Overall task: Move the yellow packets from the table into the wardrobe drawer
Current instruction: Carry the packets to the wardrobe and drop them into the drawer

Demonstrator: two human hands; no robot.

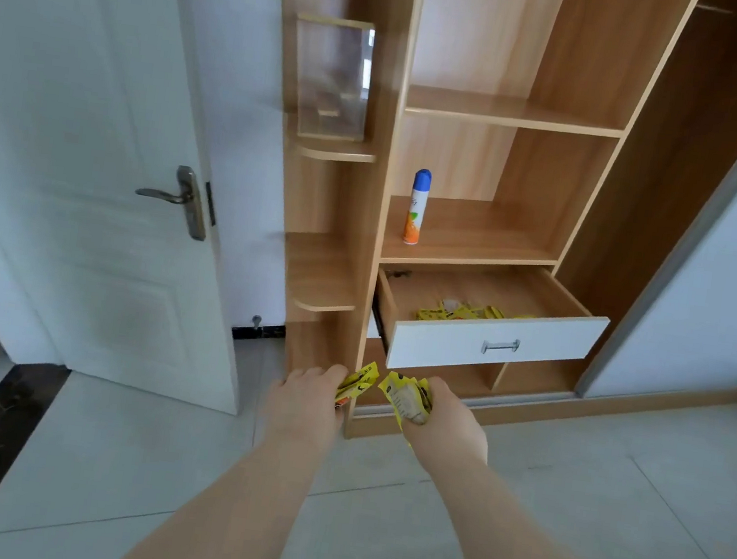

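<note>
Several yellow packets (462,311) already lie in our open drawer (495,343), and our left hand (306,394) and right hand (444,421) each grip more.

packets (460,311) in drawer (442,346) | spray can (416,206) on shelf (482,242) above — door (97,130) left

readable text: none | spray can (416,208): label blurred | yellow packets (407,400): print too small to read

The open wardrobe drawer (559,340) contains yellow packets (460,313), lying toward its front. The shelf (493,234) directly above carries one upright spray can (416,206).
</note>
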